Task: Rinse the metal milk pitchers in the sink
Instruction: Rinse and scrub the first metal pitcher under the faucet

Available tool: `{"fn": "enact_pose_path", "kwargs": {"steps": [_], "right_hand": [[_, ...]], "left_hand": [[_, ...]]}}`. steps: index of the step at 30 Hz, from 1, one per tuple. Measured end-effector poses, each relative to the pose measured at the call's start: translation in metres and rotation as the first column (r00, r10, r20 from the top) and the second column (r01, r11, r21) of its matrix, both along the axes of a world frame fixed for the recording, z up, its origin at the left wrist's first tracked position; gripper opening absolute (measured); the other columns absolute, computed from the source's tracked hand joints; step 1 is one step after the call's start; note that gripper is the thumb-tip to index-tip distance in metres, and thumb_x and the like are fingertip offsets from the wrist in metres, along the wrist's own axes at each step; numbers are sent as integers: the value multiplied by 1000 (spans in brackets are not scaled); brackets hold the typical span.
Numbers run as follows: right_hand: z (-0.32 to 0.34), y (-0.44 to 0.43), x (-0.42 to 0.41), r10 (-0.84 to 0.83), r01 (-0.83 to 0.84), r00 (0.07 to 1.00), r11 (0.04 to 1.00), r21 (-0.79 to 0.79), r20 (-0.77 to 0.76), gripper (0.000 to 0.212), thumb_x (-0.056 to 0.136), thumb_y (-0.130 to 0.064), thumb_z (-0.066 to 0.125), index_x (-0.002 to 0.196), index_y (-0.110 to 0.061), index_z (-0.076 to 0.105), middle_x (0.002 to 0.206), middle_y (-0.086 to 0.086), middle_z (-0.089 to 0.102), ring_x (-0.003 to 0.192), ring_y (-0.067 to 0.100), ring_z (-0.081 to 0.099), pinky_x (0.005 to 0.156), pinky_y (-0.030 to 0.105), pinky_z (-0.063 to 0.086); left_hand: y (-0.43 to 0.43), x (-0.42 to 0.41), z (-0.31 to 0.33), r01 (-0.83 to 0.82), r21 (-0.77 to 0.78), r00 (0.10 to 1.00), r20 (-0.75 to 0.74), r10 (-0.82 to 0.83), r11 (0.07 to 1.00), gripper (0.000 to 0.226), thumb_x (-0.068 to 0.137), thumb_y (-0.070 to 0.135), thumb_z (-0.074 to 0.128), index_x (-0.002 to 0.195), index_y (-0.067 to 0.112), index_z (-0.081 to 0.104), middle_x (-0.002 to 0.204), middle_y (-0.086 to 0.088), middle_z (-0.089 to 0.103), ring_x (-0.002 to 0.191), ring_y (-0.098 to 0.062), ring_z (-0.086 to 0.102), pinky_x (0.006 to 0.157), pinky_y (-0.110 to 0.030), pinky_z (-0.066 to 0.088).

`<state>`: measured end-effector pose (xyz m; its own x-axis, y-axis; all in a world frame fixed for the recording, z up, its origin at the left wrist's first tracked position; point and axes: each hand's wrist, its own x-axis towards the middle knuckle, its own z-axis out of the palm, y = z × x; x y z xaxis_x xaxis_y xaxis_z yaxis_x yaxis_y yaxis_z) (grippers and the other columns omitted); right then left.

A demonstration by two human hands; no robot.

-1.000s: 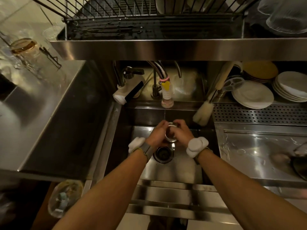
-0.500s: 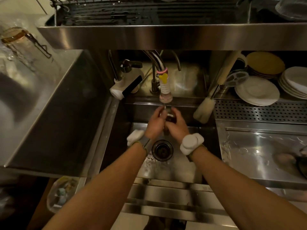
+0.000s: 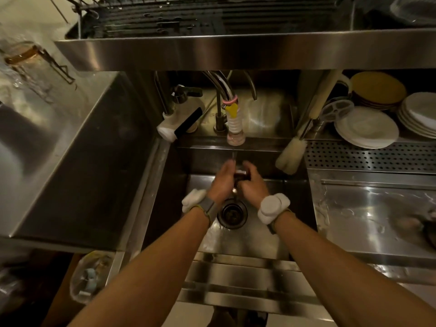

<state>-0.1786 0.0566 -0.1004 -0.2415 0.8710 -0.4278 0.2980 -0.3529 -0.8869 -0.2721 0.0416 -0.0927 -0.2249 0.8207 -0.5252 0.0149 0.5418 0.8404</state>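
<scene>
Now the small, shiny metal milk pitcher (image 3: pixel 240 176) sits up under the white ribbed faucet nozzle with the yellow clip (image 3: pixel 234 125), cupped between both hands over the stainless steel sink basin (image 3: pixel 271 234). A second ago it was held lower, closer to the round dark drain (image 3: pixel 232 213) with its open rim plain to the camera; since then the hands have lifted it toward the back wall of the sink, directly below the spout, and a thin line that looks like running water drops from the nozzle between them. The left hand (image 3: pixel 223 180) wraps the pitcher's left side, fingers curled closed around it, and the right hand (image 3: pixel 253 184) closes on the right side the same way — both have a firm hold, though the pitcher is mostly hidden and blurred, so I cannot tell how it is tilted. That shift suggests the rinse of this pitcher is actually under way rather than being set up — water is probably reaching it now. No other pitchers can be made out in the basin, so how many remain cannot be judged. A pale bottle brush (image 3: pixel 291 155) leans at the sink's right rear corner, and white stacked plates (image 3: pixel 366 127) rest on the perforated steel counter (image 3: pixel 368 158) to the right, well apart from the hands.
</scene>
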Motion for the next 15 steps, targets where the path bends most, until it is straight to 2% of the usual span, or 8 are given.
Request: {"fn": "enact_pose_path", "kwargs": {"steps": [2, 3, 5, 7, 9, 11, 13, 15], "right_hand": [[-11, -6, 9, 269, -247, 946, 960, -132, 183, 44, 86, 1, 53, 130, -3, 52, 117, 16, 59, 110, 30, 57, 85, 37, 49], [-12, -6, 10, 258, -235, 950, 962, -139, 179, 41, 86, 1, 53, 126, -2, 55, 117, 17, 60, 112, 34, 57, 88, 38, 49], [-6, -4, 8, 52, -49, 998, 990, -133, 21, 55, 85, 2, 51, 137, -13, 44, 123, 14, 56, 111, 30, 55, 82, 32, 47], [3, 2, 2, -84, 84, 994, 996, -9, -76, 65, 84, 0, 51, 142, -24, 34, 132, 11, 50, 109, 23, 53, 80, 31, 49], [6, 1, -2, -109, 115, 990, 991, 66, -93, 62, 86, -4, 52, 141, -27, 35, 134, 9, 48, 115, 25, 52, 89, 37, 51], [4, -2, 3, 61, -61, 995, 998, -4, 80, 53, 88, -3, 51, 138, -16, 41, 133, 12, 51, 117, 29, 52, 93, 36, 46], [-2, -10, 9, 293, -259, 933, 950, -177, 207, 40, 91, -2, 48, 131, -4, 50, 128, 19, 56, 116, 33, 54, 91, 35, 45], [-1, -14, 12, 135, -119, 988, 975, -187, 80, 45, 90, 0, 47, 135, -8, 47, 126, 14, 56, 112, 29, 55, 85, 27, 51]], "left_hand": [[-21, 1, -9, 62, -279, 991, 127, -27, 958, 60, 98, 53, 24, 129, 10, 51, 130, -16, 57, 119, -36, 55, 98, -53, 46], [-22, 1, -9, 54, -320, 984, 179, 4, 946, 64, 96, 57, 25, 128, 9, 52, 127, -18, 59, 117, -37, 57, 93, -52, 49], [-9, -3, -2, -53, -223, 968, 229, 105, 973, 62, 95, 57, 27, 123, 11, 57, 123, -17, 62, 108, -33, 63, 79, -40, 55], [4, -1, 14, -145, -47, 969, 196, 151, 988, 49, 97, 53, 27, 110, 20, 61, 117, -13, 64, 93, -22, 65, 66, -26, 53], [3, 3, 12, -172, 62, 969, 191, 158, 983, 40, 99, 48, 28, 111, 25, 58, 122, -12, 62, 101, -22, 63, 79, -29, 51], [-10, 5, -2, -94, -92, 971, 212, 111, 991, 49, 98, 52, 28, 119, 18, 57, 125, -16, 61, 114, -30, 59, 95, -40, 48], [-24, 4, -9, 66, -296, 967, 256, 12, 953, 66, 94, 62, 24, 122, 11, 56, 121, -18, 62, 115, -34, 58, 97, -48, 46], [-19, 3, -8, 45, -276, 968, 249, 27, 960, 70, 92, 64, 27, 124, 9, 57, 123, -17, 63, 114, -33, 60, 98, -48, 47]]}}
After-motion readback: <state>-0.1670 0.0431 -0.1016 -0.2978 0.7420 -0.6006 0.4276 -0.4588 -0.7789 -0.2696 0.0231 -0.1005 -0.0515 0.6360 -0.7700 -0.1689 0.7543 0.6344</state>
